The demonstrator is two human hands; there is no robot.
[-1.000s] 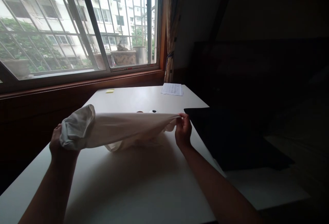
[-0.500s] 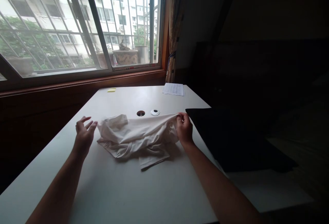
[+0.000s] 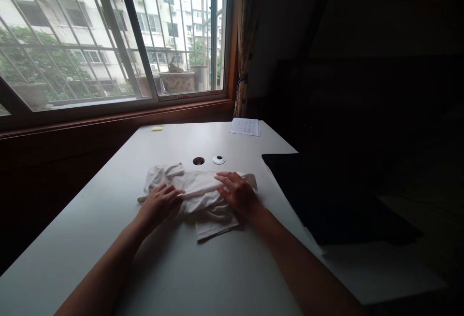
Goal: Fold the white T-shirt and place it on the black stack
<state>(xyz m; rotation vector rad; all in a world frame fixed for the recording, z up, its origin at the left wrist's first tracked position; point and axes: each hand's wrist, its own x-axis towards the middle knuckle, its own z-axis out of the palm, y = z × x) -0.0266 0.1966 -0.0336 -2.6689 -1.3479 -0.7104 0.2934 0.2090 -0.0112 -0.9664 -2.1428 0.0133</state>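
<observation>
A white shirt lies rumpled across the table, with a sleeve-like end sticking out toward me. My left hand rests on its near left part, fingers stretched over the folds. On the right part lies my right hand, its fingers spread across the cloth and pointing left. Neither hand visibly grips the fabric. Part of the cloth under both palms is hidden.
The white table carries a yellow note and printed papers at its far edge. Behind the shirt are a round cable hole and a white ring cap. Dark cloth covers the right edge.
My left hand has moved right onto the shirt. My right hand has let go of the shirt's far right corner and moved left onto the cloth. The shirt's far edge has dropped flatter.
</observation>
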